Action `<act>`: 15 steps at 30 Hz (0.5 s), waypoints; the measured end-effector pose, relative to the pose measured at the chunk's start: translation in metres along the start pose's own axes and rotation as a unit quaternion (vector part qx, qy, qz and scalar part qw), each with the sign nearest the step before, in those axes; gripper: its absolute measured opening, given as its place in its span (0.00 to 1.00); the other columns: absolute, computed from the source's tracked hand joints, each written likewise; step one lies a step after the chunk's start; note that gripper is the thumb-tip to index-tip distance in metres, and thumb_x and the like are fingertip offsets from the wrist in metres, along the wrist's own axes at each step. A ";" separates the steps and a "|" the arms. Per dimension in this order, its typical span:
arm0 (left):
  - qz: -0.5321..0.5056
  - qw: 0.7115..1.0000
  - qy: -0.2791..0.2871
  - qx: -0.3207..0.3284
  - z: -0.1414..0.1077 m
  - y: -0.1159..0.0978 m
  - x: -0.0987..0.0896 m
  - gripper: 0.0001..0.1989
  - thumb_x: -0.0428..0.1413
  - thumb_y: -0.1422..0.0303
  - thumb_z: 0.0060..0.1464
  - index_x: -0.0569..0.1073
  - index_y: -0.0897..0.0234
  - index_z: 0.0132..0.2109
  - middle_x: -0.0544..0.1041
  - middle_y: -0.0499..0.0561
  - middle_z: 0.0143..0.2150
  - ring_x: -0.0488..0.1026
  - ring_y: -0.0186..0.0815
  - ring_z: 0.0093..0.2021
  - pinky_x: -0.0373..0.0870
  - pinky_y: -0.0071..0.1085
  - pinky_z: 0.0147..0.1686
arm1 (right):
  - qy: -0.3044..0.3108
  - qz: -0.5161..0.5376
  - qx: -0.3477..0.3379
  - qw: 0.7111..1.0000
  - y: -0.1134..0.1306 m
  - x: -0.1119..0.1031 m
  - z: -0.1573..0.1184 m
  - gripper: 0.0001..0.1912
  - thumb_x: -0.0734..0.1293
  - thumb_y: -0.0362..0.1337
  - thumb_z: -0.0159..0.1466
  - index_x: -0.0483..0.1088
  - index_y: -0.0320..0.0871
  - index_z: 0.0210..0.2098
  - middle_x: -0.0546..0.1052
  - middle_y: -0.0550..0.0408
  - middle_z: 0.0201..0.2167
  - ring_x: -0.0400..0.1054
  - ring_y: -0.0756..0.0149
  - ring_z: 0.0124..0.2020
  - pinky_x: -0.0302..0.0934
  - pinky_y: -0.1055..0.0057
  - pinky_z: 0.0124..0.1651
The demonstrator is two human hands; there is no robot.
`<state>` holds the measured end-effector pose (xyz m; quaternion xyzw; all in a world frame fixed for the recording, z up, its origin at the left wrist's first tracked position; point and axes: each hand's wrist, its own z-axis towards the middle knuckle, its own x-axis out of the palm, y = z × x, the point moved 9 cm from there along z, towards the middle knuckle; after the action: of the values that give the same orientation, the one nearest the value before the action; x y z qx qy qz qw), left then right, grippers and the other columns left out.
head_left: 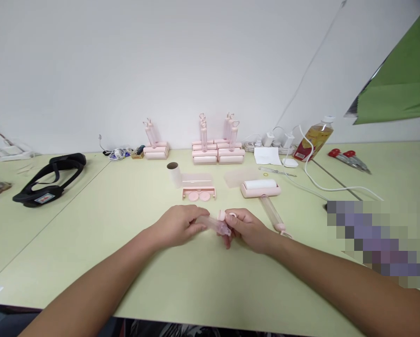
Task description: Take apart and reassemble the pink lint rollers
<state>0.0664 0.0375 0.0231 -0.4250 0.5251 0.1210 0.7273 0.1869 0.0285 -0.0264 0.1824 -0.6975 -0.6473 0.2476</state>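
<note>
My left hand (178,225) is closed around one end of a translucent pink handle tube (210,223), held just above the table. At the tube's narrow, nozzle-like end, my right hand (250,229) pinches a small pink end cap (221,215) with a ring loop, which sits apart from that tip. Beyond my hands lies a pink lint roller frame (199,189) with two round pink discs. Behind it are a clear cover (199,179) and an upright white paper roll (175,177). To the right rests a lint roller (261,188) with its handle toward me.
Several lint rollers (218,152) stand with handles up along the wall, more (155,150) farther left. Tweezers (278,172), a drink bottle (314,139), white cables (331,187) and red-handled tools (350,159) lie right. A black head strap (52,180) is left.
</note>
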 end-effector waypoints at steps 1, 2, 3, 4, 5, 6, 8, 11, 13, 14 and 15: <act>-0.001 1.000 -0.020 -0.012 0.000 0.005 -0.005 0.12 0.50 0.62 0.60 0.72 0.59 0.48 0.73 0.45 0.28 0.68 0.31 0.28 0.60 0.26 0.29 | -0.008 0.005 0.002 1.000 -0.001 -0.002 0.000 0.24 0.61 0.55 0.65 0.68 0.39 0.29 0.74 0.54 0.22 0.69 0.68 0.22 0.63 0.71 0.27; -0.007 0.999 -0.044 -0.031 0.000 0.011 -0.012 0.12 0.49 0.62 0.60 0.71 0.60 0.47 0.71 0.44 0.26 0.66 0.30 0.26 0.59 0.26 0.28 | -0.016 0.012 0.005 1.000 -0.003 -0.004 0.001 0.24 0.61 0.55 0.65 0.69 0.40 0.29 0.74 0.54 0.22 0.69 0.69 0.22 0.63 0.71 0.27; -0.017 0.996 -0.074 -0.053 -0.001 0.019 -0.020 0.11 0.49 0.62 0.60 0.71 0.61 0.45 0.69 0.43 0.24 0.64 0.30 0.24 0.58 0.25 0.26 | -0.024 0.018 0.009 1.000 -0.004 -0.005 0.001 0.23 0.61 0.55 0.65 0.68 0.40 0.29 0.74 0.54 0.23 0.69 0.69 0.21 0.63 0.70 0.27; -0.029 0.990 -0.112 -0.076 -0.002 0.028 -0.029 0.11 0.50 0.62 0.59 0.71 0.62 0.44 0.67 0.42 0.23 0.63 0.29 0.23 0.57 0.25 0.26 | -0.029 0.021 0.015 0.999 -0.006 -0.005 0.001 0.23 0.61 0.55 0.64 0.68 0.40 0.29 0.74 0.54 0.23 0.68 0.69 0.21 0.63 0.70 0.27; -0.043 0.982 -0.153 -0.099 -0.003 0.037 -0.039 0.11 0.51 0.61 0.58 0.70 0.62 0.42 0.65 0.42 0.23 0.62 0.29 0.23 0.57 0.25 0.25 | -0.032 0.018 0.020 0.999 -0.007 -0.004 0.001 0.23 0.61 0.55 0.64 0.68 0.40 0.28 0.74 0.54 0.23 0.68 0.69 0.21 0.63 0.70 0.27; -0.056 0.972 -0.192 -0.125 -0.006 0.047 -0.048 0.11 0.52 0.61 0.56 0.70 0.63 0.40 0.64 0.42 0.23 0.61 0.29 0.23 0.57 0.25 0.25 | -0.035 0.008 0.026 0.999 -0.008 -0.004 0.001 0.23 0.60 0.55 0.64 0.67 0.41 0.28 0.73 0.55 0.22 0.67 0.69 0.20 0.62 0.70 0.26; -0.073 0.950 -0.244 -0.183 -0.011 0.068 -0.061 0.11 0.54 0.59 0.54 0.71 0.63 0.37 0.64 0.42 0.23 0.61 0.29 0.23 0.57 0.25 0.25 | -0.053 -0.047 0.034 0.997 -0.007 -0.006 0.000 0.23 0.59 0.55 0.65 0.63 0.43 0.25 0.68 0.59 0.18 0.62 0.71 0.18 0.56 0.72 0.23; -0.062 0.932 -0.244 -0.260 -0.012 0.095 -0.064 0.12 0.55 0.57 0.52 0.71 0.63 0.34 0.66 0.43 0.23 0.61 0.29 0.23 0.55 0.26 0.24 | -0.112 -0.220 0.008 0.969 0.011 -0.016 0.000 0.24 0.57 0.53 0.67 0.53 0.45 0.21 0.58 0.63 0.17 0.53 0.72 0.18 0.46 0.72 0.23; -0.044 0.930 -0.227 -0.284 -0.009 0.107 -0.061 0.12 0.55 0.57 0.51 0.70 0.63 0.32 0.68 0.44 0.24 0.63 0.30 0.23 0.54 0.26 0.24 | -0.139 -0.342 -0.006 0.929 0.025 -0.023 -0.001 0.23 0.55 0.51 0.68 0.50 0.45 0.22 0.57 0.62 0.18 0.52 0.71 0.21 0.44 0.71 0.25; -0.035 0.931 -0.220 -0.288 -0.007 0.112 -0.059 0.12 0.55 0.57 0.52 0.70 0.63 0.31 0.69 0.44 0.24 0.63 0.30 0.24 0.54 0.26 0.24 | -0.144 -0.389 -0.004 0.910 0.030 -0.025 0.000 0.22 0.54 0.50 0.69 0.51 0.45 0.22 0.58 0.61 0.19 0.52 0.70 0.22 0.44 0.71 0.26; -0.028 0.933 -0.213 -0.288 -0.004 0.116 -0.056 0.12 0.55 0.58 0.52 0.70 0.63 0.31 0.69 0.45 0.24 0.64 0.31 0.24 0.54 0.27 0.25 | -0.144 -0.427 0.003 0.893 0.034 -0.026 0.000 0.22 0.53 0.50 0.69 0.51 0.45 0.23 0.59 0.61 0.20 0.54 0.69 0.22 0.44 0.70 0.27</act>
<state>-0.0321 0.1199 0.0148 -0.5950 0.2888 0.3347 0.6712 0.2109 0.0466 0.0049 0.3682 -0.5820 -0.7079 -0.1567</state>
